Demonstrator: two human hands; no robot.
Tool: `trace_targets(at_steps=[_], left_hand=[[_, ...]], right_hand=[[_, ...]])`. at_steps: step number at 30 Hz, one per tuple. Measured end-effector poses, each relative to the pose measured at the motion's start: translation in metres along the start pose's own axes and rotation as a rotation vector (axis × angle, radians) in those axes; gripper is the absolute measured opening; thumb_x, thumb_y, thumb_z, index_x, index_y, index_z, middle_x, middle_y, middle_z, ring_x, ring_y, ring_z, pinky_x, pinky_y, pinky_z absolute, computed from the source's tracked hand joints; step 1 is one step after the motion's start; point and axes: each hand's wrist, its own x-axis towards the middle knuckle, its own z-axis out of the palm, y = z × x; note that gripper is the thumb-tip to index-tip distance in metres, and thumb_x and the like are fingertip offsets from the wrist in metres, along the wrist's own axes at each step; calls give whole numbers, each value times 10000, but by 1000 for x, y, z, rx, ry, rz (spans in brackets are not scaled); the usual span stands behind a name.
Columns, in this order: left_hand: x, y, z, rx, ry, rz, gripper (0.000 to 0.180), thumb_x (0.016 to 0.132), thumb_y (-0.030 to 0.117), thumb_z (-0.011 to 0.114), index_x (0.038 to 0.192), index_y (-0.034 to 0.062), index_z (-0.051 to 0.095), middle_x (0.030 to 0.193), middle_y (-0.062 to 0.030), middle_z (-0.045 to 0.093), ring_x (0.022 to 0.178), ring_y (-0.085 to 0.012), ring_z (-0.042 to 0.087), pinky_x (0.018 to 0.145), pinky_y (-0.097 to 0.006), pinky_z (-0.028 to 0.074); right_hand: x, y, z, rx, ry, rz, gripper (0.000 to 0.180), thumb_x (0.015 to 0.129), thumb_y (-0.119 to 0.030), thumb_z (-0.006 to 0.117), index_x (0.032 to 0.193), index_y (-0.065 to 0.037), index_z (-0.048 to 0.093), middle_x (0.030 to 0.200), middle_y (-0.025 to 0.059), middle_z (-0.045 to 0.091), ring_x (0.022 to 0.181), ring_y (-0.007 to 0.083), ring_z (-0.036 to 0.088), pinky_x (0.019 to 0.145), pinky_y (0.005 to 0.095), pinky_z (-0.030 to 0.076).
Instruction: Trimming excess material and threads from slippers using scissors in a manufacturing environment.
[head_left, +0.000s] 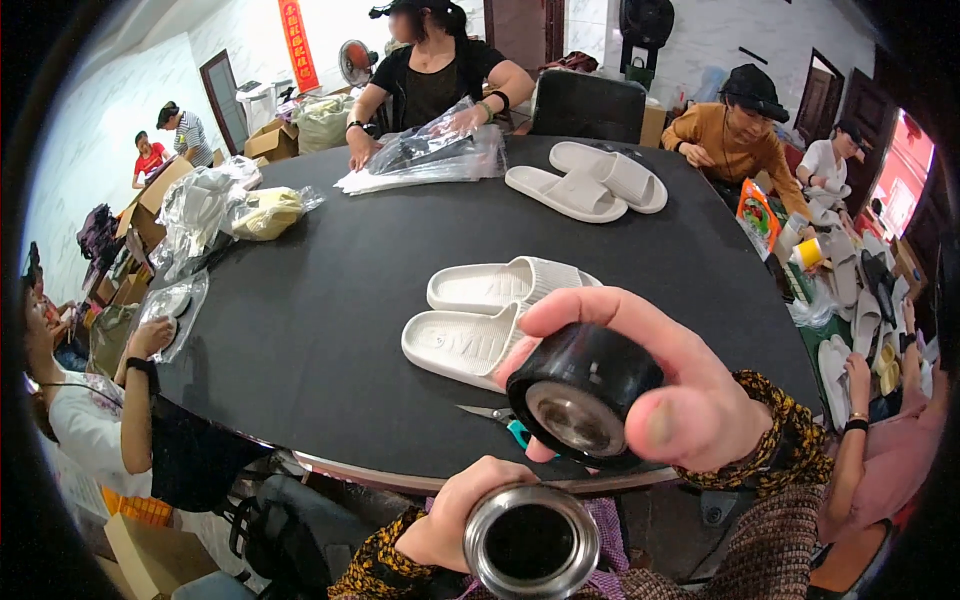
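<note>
My right hand (680,390) is raised over the table's near edge, its fingers wrapped round a black flask lid (590,385) with a metal inside turned toward me. Low in front of my body, my left hand (470,515) grips a steel vacuum flask (480,565). The flask's mouth is uncovered and looks dark inside. Behind the lid lies a pair of white slide sandals (460,340), partly hidden by my right hand. Scissors (517,430) with teal handles rest at the table edge, partly covered by the lid.
Another pair of pale slides (570,195) lies on the far side of the black table (330,290). A person opposite handles clear plastic bags (430,160). Bagged goods (265,212) sit at the left, where someone holds a packed slipper. People at the right work beside heaped slippers (845,280).
</note>
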Motion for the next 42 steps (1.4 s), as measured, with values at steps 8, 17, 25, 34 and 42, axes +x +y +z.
trace_targets(at_steps=[8,17,25,34,42], left_hand=[[5,5,13,-190,283,262,318,786,4,630,1072,-69,514,1007,-243,615,847,-344,625,736,-401,495],[25,8,-28,129,-160,302,377,720,228,684,945,-45,552,1066,-238,604,911,-366,617,783,-412,482],[40,45,-35,385,-108,387,352,730,247,645,918,-33,545,1059,-260,601,919,-383,620,779,-449,486],[56,62,-41,457,91,678,330,749,150,659,1037,54,530,1054,-259,605,919,-375,622,772,-464,505],[68,78,-43,520,130,736,337,737,130,671,1051,106,550,1084,-248,606,939,-365,620,828,-478,487]], right_hand=[[-6,11,-13,200,-95,74,810,881,-502,586,1419,-16,224,1277,345,438,884,434,644,567,365,554],[-33,4,-4,206,-166,51,855,910,-635,398,1412,19,172,1254,425,384,849,428,645,557,346,554],[-43,-9,18,363,21,199,1050,726,-642,627,1363,90,226,1225,330,460,1028,327,541,881,417,418],[-58,11,31,595,-11,-199,779,931,-619,376,1276,78,331,1050,474,482,693,369,644,592,404,553],[-74,-4,31,312,-53,-140,735,923,-603,413,1304,23,358,1096,464,464,850,413,614,803,524,496]])
